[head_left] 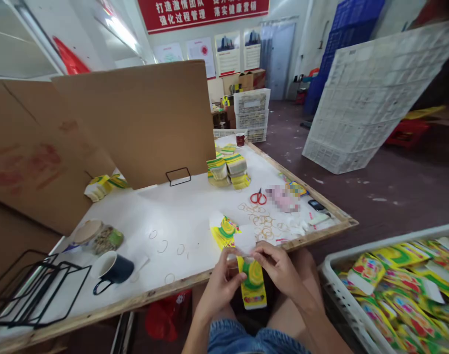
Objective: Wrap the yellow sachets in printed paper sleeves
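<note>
Over the table's front edge, a flat yellow-and-green printed carton (pixel 253 282) hangs between my two hands, its white flap at the top. My left hand (pixel 224 278) grips its left side near the upper end, thumb across the front. At the flap's right, the fingers of my right hand (pixel 276 265) are pinched on the same carton. Just beyond them another yellow printed carton (pixel 224 233) lies on the white tabletop (pixel 195 216). To the right are scattered rubber bands (pixel 265 223) and red-handled scissors (pixel 259 197).
Stacked cartons (pixel 230 167) stand near a cardboard partition (pixel 143 123). At left are a dark mug (pixel 119 269) and a black wire rack (pixel 58 295). A white crate (pixel 329 265) full of cartons sits right of my legs. White crates (pixel 372 98) are stacked beyond.
</note>
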The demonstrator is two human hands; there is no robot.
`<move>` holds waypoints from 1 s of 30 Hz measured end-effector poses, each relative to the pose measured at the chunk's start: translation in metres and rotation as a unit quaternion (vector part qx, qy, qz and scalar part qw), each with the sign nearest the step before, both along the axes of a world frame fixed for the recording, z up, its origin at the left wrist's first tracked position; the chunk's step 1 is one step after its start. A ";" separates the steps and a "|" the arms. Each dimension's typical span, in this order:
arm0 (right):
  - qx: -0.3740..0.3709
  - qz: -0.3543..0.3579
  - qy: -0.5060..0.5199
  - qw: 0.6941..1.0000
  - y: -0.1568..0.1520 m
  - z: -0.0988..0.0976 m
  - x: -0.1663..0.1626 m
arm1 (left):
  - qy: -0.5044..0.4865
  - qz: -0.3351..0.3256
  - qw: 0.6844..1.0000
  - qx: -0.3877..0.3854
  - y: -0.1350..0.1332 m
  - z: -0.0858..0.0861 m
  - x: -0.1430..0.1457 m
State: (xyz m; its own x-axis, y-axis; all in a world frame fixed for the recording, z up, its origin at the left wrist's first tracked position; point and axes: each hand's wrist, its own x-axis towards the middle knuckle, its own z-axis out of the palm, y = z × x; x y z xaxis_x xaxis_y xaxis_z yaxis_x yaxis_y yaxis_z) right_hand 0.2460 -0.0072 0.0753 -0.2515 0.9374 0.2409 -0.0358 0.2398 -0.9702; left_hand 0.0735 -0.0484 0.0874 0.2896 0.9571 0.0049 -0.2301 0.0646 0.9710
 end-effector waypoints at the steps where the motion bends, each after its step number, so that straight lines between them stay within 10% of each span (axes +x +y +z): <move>1: -0.011 -0.015 0.020 1.000 0.001 0.000 -0.001 | -0.004 0.007 1.000 0.002 0.000 0.002 0.002; 9: 0.069 -0.019 -0.012 0.997 0.008 0.001 0.010 | 0.096 0.058 0.993 0.020 0.012 -0.006 0.001; 13: -0.038 0.048 -0.040 0.997 0.006 0.004 0.016 | 0.131 0.100 0.986 0.028 0.013 -0.010 0.005; 22: -0.011 -0.010 -0.225 0.974 0.011 0.009 0.007 | 0.074 0.046 0.996 0.007 0.013 -0.006 0.007; 30: 0.026 -0.030 -0.139 0.989 0.009 0.000 0.008 | 0.036 0.060 0.998 0.000 0.017 -0.004 0.007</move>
State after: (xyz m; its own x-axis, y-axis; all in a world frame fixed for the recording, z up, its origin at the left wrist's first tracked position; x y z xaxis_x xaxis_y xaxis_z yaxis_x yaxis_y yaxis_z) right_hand 0.2544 0.0018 0.0755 -0.2593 0.9409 0.2179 0.2467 0.2827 -0.9270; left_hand 0.0805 -0.0310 0.0836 0.1729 0.9849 -0.0112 -0.1662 0.0404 0.9853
